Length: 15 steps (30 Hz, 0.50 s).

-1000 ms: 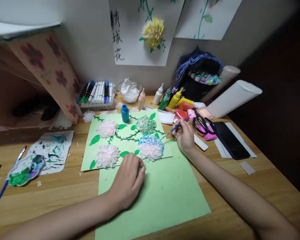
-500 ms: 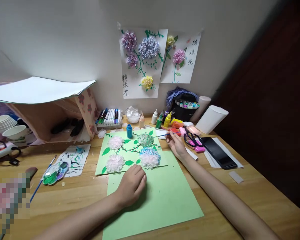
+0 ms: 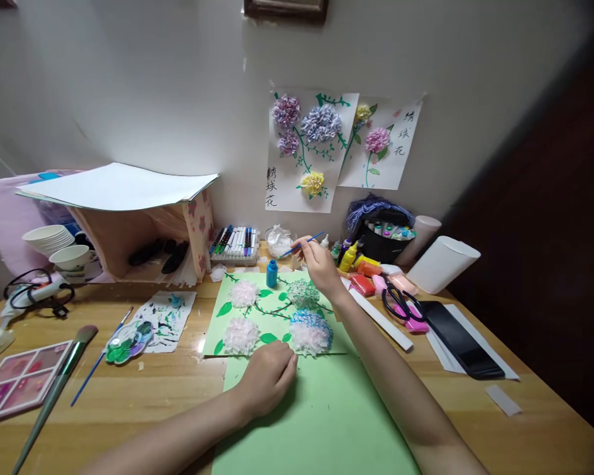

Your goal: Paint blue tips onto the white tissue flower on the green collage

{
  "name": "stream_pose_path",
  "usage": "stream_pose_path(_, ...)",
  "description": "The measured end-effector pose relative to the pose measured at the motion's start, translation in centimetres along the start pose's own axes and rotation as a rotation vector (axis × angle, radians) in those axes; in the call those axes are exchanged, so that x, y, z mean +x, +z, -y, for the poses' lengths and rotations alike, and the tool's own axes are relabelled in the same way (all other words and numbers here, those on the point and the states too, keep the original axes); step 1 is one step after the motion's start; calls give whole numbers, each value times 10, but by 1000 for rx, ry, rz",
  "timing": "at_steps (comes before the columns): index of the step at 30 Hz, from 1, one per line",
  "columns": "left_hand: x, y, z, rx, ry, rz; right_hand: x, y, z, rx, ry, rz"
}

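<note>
My right hand (image 3: pixel 317 264) holds a thin blue paintbrush (image 3: pixel 304 244), its tip just above the open mouth of a small blue paint bottle (image 3: pixel 272 274). The bottle stands on the top part of a green sheet (image 3: pixel 272 310) bearing four ruffled paper flowers, painted leaves and stems. The lower right flower (image 3: pixel 310 332) is pale pink with blue edges along its top; the upper right one (image 3: pixel 302 293) has green edges. Both left flowers are pale pink. Curled closed, my left hand (image 3: pixel 268 377) rests at the sheet's lower edge, over a larger green sheet (image 3: pixel 317 422).
Left on the table are a paint palette (image 3: pixel 129 343), a stained paper (image 3: pixel 171 320), a large brush (image 3: pixel 59 382) and a box (image 3: pixel 198 231). Behind stand markers (image 3: pixel 234 244) and paint bottles (image 3: pixel 347 257). Scissors (image 3: pixel 400 303) and a black phone (image 3: pixel 462 340) lie right.
My right hand has moved the brush from beside the upper right flower, left and up to the blue bottle. The view has shifted. My left hand stays at the sheet's edge.
</note>
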<state>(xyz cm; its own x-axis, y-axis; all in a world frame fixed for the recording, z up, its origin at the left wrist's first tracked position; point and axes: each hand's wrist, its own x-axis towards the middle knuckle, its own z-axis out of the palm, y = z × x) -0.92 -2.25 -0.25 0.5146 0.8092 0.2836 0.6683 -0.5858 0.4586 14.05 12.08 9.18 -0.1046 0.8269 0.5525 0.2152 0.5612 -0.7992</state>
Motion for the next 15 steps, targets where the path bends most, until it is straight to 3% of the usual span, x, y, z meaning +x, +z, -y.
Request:
stream_pose_path(7, 0, 6, 3, 0, 15, -9, -3, 8, -9, -184, -87, 65)
stream_pose_path(15, -1, 7, 5, -6, 23, 0, -2, 14, -24, -233, -106, 95)
